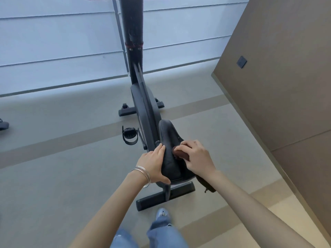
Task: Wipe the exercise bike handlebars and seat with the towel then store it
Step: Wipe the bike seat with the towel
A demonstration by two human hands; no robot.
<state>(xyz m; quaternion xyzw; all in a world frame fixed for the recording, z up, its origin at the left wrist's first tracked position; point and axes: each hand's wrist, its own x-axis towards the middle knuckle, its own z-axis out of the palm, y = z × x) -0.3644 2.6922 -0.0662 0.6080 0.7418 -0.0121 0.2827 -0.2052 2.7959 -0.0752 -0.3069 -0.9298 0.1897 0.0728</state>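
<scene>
Bracing the seat (168,136) at nine o'clock with the open left hand (155,162), steadying it against the towel (181,155) gripped in the right hand (196,159).

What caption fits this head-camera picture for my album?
Left hand steadies the bike seat while the right hand holds a brown towel against it.

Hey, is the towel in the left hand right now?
No, the right hand holds the brown towel against the seat, while the left hand rests bare on the seat's other side.
</scene>
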